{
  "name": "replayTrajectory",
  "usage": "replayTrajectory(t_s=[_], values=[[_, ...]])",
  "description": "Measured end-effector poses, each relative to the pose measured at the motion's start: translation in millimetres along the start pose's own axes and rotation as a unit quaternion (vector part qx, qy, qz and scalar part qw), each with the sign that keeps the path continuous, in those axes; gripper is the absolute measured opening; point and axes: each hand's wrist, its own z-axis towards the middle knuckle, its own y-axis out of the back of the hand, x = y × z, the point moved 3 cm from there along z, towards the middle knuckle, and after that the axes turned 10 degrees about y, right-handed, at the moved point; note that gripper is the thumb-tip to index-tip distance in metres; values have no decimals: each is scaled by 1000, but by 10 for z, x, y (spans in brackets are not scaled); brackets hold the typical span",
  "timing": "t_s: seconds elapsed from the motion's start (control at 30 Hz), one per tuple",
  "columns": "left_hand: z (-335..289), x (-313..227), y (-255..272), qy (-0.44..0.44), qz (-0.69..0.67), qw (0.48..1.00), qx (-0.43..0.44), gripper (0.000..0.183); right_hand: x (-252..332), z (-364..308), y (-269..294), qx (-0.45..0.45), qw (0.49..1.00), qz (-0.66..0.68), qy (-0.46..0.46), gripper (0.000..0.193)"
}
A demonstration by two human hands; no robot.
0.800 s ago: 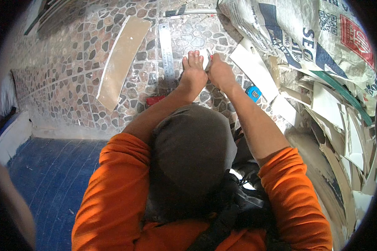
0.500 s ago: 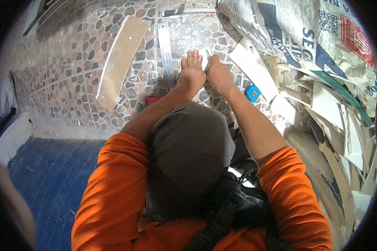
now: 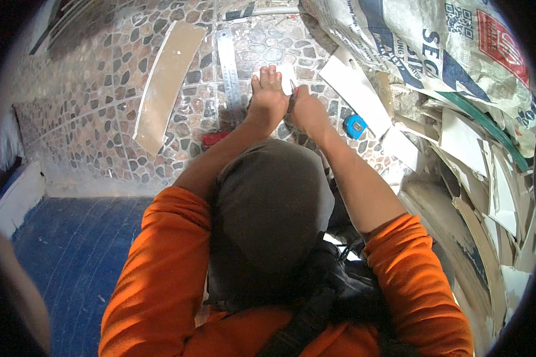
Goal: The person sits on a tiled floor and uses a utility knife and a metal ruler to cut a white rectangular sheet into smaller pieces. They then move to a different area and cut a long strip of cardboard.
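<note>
Under my left hand [image 3: 269, 102] is a small white piece of board [image 3: 288, 76], bright in the sunlight. The fingers of that hand are stretched out, pressing flat along the piece's left side. My right hand [image 3: 309, 113] is closed around a knife [image 3: 295, 90] with a narrow metal blade and a red part, held at the piece's near right edge. Most of its handle is hidden in the fist. A steel ruler [image 3: 229, 74] lies just left of my left hand. Beside my left forearm sits a red object [image 3: 215, 139], partly covered.
A blue tape measure [image 3: 354, 127] and a long white board strip [image 3: 354, 86] lie to the right. Board offcuts [image 3: 467, 146] pile up beneath a large printed sack [image 3: 423, 47]. A brown strip [image 3: 168, 89] rests on the pebble-patterned floor [image 3: 95, 113] at left.
My right hand has drawn the knife a little toward me along the white piece. More of the piece shows. The left hand stays on it, and the whole view has shifted slightly.
</note>
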Motion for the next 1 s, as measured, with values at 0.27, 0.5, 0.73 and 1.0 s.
replayTrajectory(t_s=[0.27,0.5,0.73,1.0], values=[[46,-71,137,-9,-56,998,3,58,-297,-194,-150,-22,1000,-14,7,31],[97,-90,141,35,-17,995,88,62,-694,-1075,-330,-18,996,52,-68,30],[65,142,474,79,-205,975,16,90,-579,-816,252,-222,963,147,-39,29],[284,609,1857,-157,-298,941,21,85,460,-814,1438,-125,917,379,-21,37]])
